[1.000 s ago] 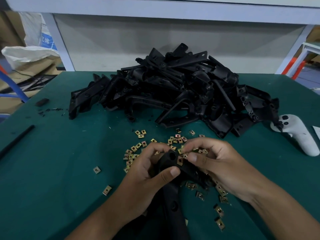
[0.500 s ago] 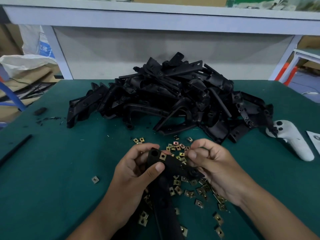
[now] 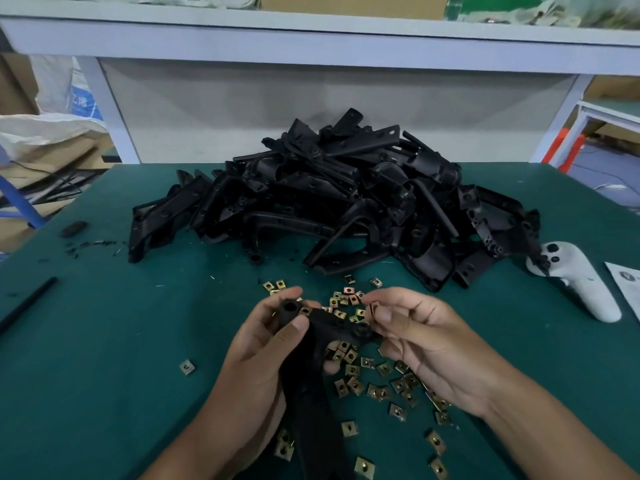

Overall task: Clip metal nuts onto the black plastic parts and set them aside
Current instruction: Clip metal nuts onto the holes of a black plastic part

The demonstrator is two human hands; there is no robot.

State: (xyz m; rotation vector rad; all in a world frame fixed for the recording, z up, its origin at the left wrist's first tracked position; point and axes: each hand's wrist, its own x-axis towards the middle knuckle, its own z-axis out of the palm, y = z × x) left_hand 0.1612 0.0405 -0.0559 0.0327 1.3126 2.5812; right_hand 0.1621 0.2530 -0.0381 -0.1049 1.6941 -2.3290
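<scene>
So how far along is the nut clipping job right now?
Early on, it seems. One nut already sits clipped near the top of the black part that the left hand grips. The right hand pinches another nut beside it, not yet on. A big pile of black parts waits behind, with loose nuts scattered on the green table. No separate finished stack is visible.

A green tabletop [image 3: 104, 341] runs back to a pale grey panel [image 3: 311, 109] under a white shelf [image 3: 311, 39] on white posts, with cardboard and a white sack [image 3: 45, 129] at left and another white-framed bench [image 3: 609, 112] at right.
</scene>
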